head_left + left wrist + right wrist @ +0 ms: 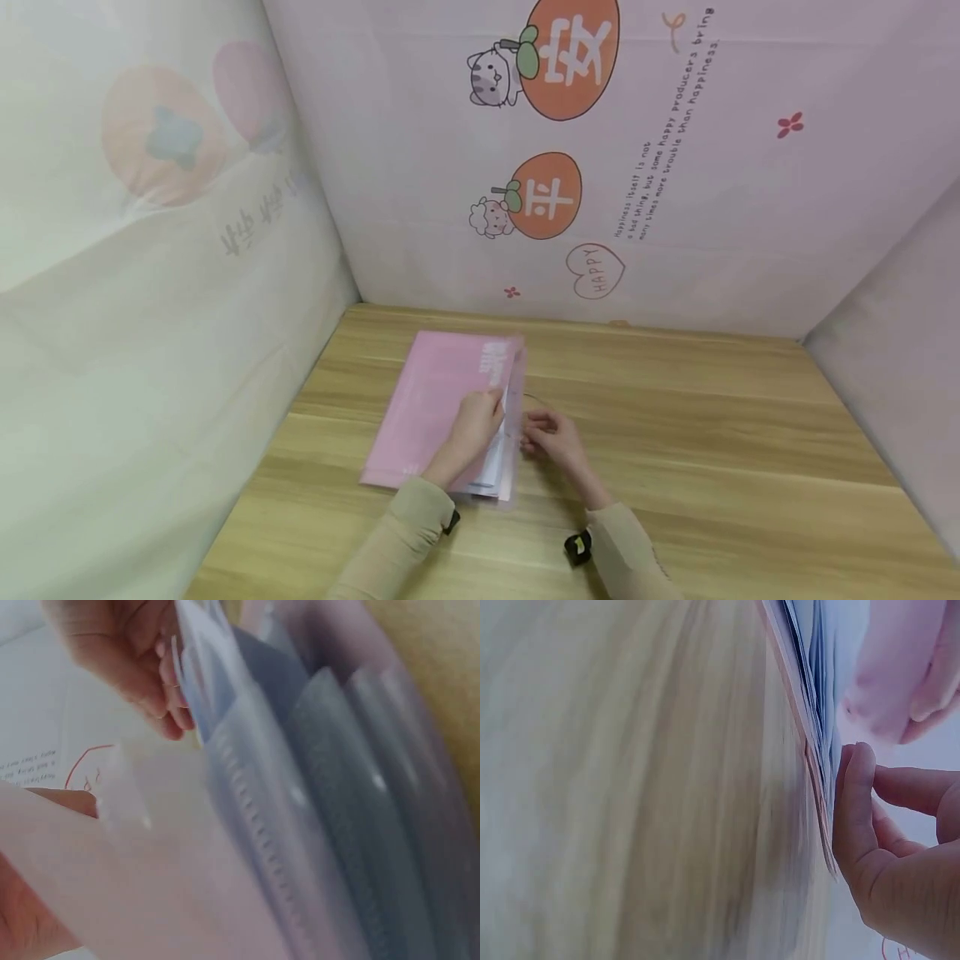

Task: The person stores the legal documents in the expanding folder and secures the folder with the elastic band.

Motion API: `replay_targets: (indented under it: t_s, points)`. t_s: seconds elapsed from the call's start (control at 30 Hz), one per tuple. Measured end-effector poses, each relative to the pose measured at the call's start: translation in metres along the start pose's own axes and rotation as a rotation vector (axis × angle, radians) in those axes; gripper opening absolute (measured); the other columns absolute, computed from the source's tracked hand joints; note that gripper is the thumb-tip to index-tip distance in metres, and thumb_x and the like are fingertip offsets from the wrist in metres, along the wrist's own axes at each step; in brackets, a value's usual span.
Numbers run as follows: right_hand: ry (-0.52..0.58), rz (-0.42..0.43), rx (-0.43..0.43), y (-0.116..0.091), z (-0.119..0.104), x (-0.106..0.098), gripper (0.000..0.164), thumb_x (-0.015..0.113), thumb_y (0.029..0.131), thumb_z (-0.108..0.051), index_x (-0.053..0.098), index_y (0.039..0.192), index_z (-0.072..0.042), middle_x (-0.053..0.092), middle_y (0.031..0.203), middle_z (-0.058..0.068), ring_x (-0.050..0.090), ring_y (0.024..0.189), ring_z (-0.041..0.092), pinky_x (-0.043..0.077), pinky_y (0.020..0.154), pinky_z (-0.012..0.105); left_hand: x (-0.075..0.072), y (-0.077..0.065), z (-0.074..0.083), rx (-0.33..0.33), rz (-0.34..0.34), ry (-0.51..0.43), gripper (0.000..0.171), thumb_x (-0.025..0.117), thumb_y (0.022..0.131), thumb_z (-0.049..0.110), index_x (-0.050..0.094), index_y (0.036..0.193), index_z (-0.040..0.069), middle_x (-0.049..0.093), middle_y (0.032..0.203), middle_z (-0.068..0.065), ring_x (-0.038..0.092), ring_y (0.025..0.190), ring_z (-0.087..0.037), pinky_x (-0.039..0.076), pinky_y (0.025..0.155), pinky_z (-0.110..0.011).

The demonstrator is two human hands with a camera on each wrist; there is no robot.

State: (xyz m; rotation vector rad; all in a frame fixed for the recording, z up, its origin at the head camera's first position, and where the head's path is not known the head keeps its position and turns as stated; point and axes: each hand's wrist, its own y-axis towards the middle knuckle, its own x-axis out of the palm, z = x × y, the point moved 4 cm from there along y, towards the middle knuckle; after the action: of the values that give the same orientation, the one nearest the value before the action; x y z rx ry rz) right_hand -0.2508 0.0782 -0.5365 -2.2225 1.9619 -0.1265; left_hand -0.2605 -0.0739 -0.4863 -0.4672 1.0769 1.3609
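A pink document folder (431, 400) with translucent inner sleeves lies on the wooden table. My left hand (477, 421) pinches its front cover near the right edge and holds it raised. In the left wrist view the sleeves (322, 802) fan apart beside that cover. My right hand (552, 437) is at the folder's right side, fingers bent and thumb close to the index finger. The right wrist view shows its fingertips (861, 761) right at the page edges (817, 697). A thin dark line (536, 397) arcs from the folder toward this hand; I cannot tell whether the fingers hold it.
The wooden table (712, 467) extends to the right of the folder. Printed cloth walls (420, 167) stand behind and at both sides. The left wall (150, 400) rises close to the table's left edge. Black wrist devices (578, 548) sit at both sleeves.
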Motion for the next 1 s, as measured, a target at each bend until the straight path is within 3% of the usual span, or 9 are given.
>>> replay_targets:
  t_s: [0.23, 0.47, 0.53, 0.63, 0.73, 0.83, 0.9, 1.0]
  points:
    - [-0.015, 0.062, 0.027, 0.0, -0.001, -0.022, 0.037, 0.055, 0.094, 0.003, 0.048, 0.128, 0.016, 0.061, 0.103, 0.021, 0.065, 0.072, 0.013, 0.06, 0.066, 0.023, 0.021, -0.007, 0.004, 0.048, -0.042, 0.123, 0.01, 0.062, 0.086, -0.001, 0.06, 0.078, 0.005, 0.06, 0.061, -0.004, 0.053, 0.053, -0.014, 0.044, 0.047, -0.021]
    - [-0.238, 0.142, 0.012, 0.002, -0.004, -0.042, 0.036, 0.054, 0.097, -0.008, 0.055, 0.127, 0.011, 0.063, 0.115, 0.03, 0.069, 0.083, 0.023, 0.059, 0.076, 0.029, 0.032, -0.012, 0.007, 0.124, 0.003, 0.276, 0.008, 0.069, 0.083, 0.004, 0.063, 0.077, 0.002, 0.066, 0.064, -0.009, 0.064, 0.059, -0.022, 0.052, 0.052, -0.026]
    - [-0.275, 0.154, 0.005, 0.002, -0.004, -0.045, 0.037, 0.054, 0.097, -0.009, 0.055, 0.128, 0.011, 0.063, 0.116, 0.03, 0.069, 0.089, 0.028, 0.059, 0.079, 0.032, 0.034, -0.012, 0.006, 0.146, -0.017, 0.302, 0.008, 0.07, 0.084, 0.006, 0.064, 0.081, 0.001, 0.067, 0.068, -0.009, 0.065, 0.061, -0.022, 0.053, 0.054, -0.026]
    - [-0.281, 0.159, 0.003, 0.001, -0.005, -0.047, 0.037, 0.053, 0.097, -0.009, 0.055, 0.129, 0.01, 0.064, 0.114, 0.028, 0.068, 0.094, 0.032, 0.059, 0.081, 0.033, 0.037, -0.013, -0.001, 0.198, -0.103, 0.296, 0.012, 0.067, 0.088, 0.007, 0.066, 0.096, -0.001, 0.071, 0.081, -0.01, 0.068, 0.072, -0.022, 0.058, 0.065, -0.027]
    - [-0.281, 0.159, 0.01, 0.002, -0.005, -0.047, 0.038, 0.053, 0.098, -0.01, 0.054, 0.13, 0.01, 0.063, 0.115, 0.028, 0.068, 0.096, 0.032, 0.059, 0.081, 0.032, 0.034, -0.015, -0.013, 0.2, -0.254, 0.234, 0.035, 0.063, 0.092, 0.007, 0.06, 0.124, -0.005, 0.071, 0.112, -0.017, 0.069, 0.103, -0.028, 0.058, 0.091, -0.033]
    - [-0.291, 0.15, 0.027, 0.003, -0.004, -0.046, 0.039, 0.053, 0.098, -0.011, 0.053, 0.131, 0.01, 0.062, 0.12, 0.029, 0.069, 0.099, 0.033, 0.059, 0.081, 0.031, 0.027, -0.018, -0.025, 0.186, -0.358, 0.212, 0.061, 0.067, 0.092, 0.017, 0.044, 0.143, -0.006, 0.053, 0.144, -0.022, 0.051, 0.135, -0.035, 0.041, 0.115, -0.043]
    - [-0.293, 0.135, 0.037, 0.003, -0.004, -0.045, 0.04, 0.053, 0.098, -0.011, 0.052, 0.132, 0.01, 0.06, 0.123, 0.031, 0.069, 0.101, 0.034, 0.059, 0.081, 0.031, 0.022, -0.019, -0.035, 0.187, -0.398, 0.219, 0.074, 0.071, 0.089, 0.025, 0.037, 0.147, -0.007, 0.04, 0.154, -0.024, 0.037, 0.145, -0.038, 0.03, 0.122, -0.046]
    - [-0.283, 0.107, 0.049, 0.003, -0.003, -0.044, 0.039, 0.051, 0.099, -0.011, 0.052, 0.13, 0.011, 0.061, 0.124, 0.032, 0.07, 0.098, 0.031, 0.059, 0.079, 0.029, 0.014, -0.018, -0.049, 0.181, -0.442, 0.237, 0.089, 0.073, 0.086, 0.039, 0.033, 0.149, -0.009, 0.031, 0.157, -0.027, 0.03, 0.148, -0.041, 0.027, 0.123, -0.049]
